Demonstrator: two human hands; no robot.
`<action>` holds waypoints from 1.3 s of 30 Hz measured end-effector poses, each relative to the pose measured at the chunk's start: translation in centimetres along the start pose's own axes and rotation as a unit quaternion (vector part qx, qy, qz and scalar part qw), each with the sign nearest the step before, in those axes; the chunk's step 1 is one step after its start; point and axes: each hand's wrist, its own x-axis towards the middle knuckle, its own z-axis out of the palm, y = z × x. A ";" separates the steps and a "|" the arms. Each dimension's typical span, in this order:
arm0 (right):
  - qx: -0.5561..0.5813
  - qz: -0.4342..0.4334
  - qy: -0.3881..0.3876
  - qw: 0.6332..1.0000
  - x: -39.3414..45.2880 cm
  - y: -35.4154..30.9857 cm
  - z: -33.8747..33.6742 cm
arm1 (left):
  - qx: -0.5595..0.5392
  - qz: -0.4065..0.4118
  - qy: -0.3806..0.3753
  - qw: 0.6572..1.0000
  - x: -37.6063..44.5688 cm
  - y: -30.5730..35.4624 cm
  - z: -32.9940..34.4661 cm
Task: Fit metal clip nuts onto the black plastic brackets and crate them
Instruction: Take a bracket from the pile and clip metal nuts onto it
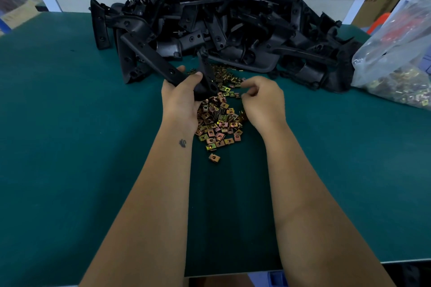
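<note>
Black brackets, brass-gold clip nuts, dark green mat.

Left hand gripping, right hand seemingly pinching.

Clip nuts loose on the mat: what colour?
The clip nuts are iridescent yellow-gold with pink and green tints, seen in the head view.

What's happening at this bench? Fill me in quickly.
A person is fitting clip nuts to brackets. The left hand grips one black bracket above the loose pile of clip nuts on the green mat. The right hand hovers over the pile, fingers curled; whether it pinches a nut is unclear. A heap of brackets waits behind, beside a plastic bag.
</note>
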 end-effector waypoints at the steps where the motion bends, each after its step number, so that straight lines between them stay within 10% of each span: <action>1: 0.052 0.012 0.011 0.999 -0.1 -0.2 0.0 | -0.001 0.006 0.000 1.000 0.0 0.0 0.0; 9: 0.439 0.115 0.014 0.891 -0.4 -2.0 0.4 | 0.024 0.032 -0.029 0.999 -0.1 -0.1 0.2; 23: 0.555 0.107 -0.038 0.824 -0.7 -2.6 -0.2 | -0.014 0.007 -0.078 0.997 -0.8 0.3 0.5; 39: 0.529 0.063 -0.031 0.846 -0.8 -2.9 0.2 | 0.008 0.000 -0.129 0.992 -1.3 0.5 0.2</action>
